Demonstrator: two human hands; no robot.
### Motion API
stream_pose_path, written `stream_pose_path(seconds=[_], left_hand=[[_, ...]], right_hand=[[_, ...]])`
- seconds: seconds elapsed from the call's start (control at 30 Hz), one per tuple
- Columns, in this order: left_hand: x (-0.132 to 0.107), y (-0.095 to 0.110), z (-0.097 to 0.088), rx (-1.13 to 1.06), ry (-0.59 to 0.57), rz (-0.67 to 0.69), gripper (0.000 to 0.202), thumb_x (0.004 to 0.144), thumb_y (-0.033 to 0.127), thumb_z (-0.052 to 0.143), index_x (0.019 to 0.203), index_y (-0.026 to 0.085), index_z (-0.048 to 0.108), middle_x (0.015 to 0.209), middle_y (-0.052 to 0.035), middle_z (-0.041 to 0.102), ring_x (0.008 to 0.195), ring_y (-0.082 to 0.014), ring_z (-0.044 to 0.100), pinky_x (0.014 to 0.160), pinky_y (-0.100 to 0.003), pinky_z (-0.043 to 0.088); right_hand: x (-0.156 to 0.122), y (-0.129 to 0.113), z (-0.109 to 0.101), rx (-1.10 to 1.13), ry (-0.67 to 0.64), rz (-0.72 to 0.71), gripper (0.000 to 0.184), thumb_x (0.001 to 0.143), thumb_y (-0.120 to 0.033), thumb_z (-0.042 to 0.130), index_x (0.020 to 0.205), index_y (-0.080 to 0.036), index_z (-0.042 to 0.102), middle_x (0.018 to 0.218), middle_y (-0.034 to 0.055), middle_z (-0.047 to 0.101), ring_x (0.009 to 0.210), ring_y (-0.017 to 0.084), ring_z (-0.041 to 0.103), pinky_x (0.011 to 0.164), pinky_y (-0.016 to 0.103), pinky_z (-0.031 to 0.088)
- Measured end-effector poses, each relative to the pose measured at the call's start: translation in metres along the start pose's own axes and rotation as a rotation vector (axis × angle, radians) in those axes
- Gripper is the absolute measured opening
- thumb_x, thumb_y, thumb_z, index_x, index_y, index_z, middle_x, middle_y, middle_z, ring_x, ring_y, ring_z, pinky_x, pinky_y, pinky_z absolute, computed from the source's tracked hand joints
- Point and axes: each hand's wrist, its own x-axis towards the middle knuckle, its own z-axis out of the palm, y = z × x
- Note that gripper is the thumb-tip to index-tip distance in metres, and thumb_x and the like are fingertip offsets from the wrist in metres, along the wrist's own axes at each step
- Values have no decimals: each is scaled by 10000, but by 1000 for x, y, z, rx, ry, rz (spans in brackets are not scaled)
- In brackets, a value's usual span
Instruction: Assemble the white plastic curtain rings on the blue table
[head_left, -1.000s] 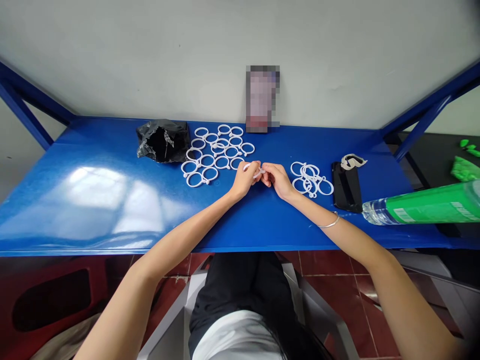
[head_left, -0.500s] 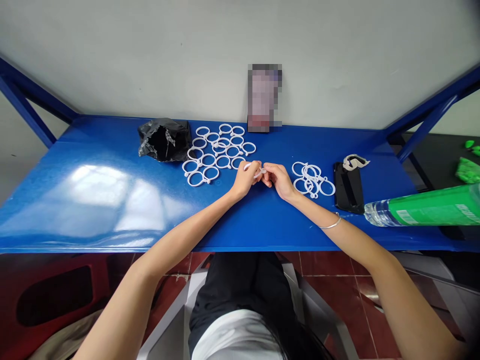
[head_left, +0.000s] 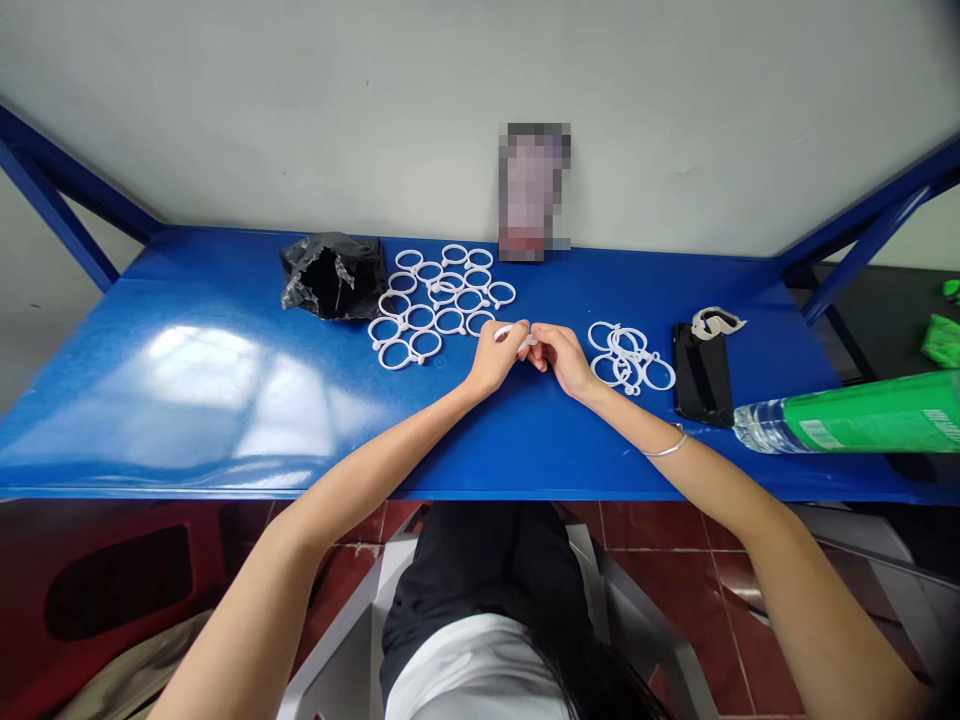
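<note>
This looks like a simple workroom: a glossy blue desk [head_left: 465, 460] with angled side braces [head_left: 64, 222] backs onto a plain gray wall [head_left: 337, 110], white rings [head_left: 433, 290] lie in groups on it, and red floor tiles [head_left: 652, 600] show below.

On the table [head_left: 450, 440], the plastic bag [head_left: 367, 265] sat at the far left, with the larger group of rings [head_left: 444, 304] just right of it. The left hand [head_left: 496, 356] and right hand [head_left: 564, 358] met right of that group, a single ring [head_left: 526, 343] at their fingers. Farther right lay the smaller ring pile [head_left: 627, 356], then the phone [head_left: 703, 385], then the bottle [head_left: 870, 420]. Behind rose the wall [head_left: 337, 120].
</note>
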Motion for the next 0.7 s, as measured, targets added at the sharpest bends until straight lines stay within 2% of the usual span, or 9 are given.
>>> stream_pose_path(seconds=[0.3,0.57,0.7], left_hand=[[-2,6,3,1,-28,67,534,852,459,512,403,182,428,375,20,412,387,-63,351,495,-226,379],[1,-2,0,76,26,49,553,892,455,491,421,171,435,383,20,405,406,-66,358,462,-232,286],[1,-1,0,132,13,93,572,902,552,496,480,167,458,430,22,427,447,-75,390,489,-239,300]], right_hand=[[0,4,-1,-19,-1,-23,433,807,-511,617,548,-195,475,508,-20,499,465,84,434,449,218,316],[1,3,-2,-43,-8,-16,447,812,-556,627,584,-188,514,525,-21,493,471,81,419,449,221,305],[2,3,-1,-56,45,-55,438,825,-553,607,593,-188,538,516,-33,455,471,76,382,453,224,288]])
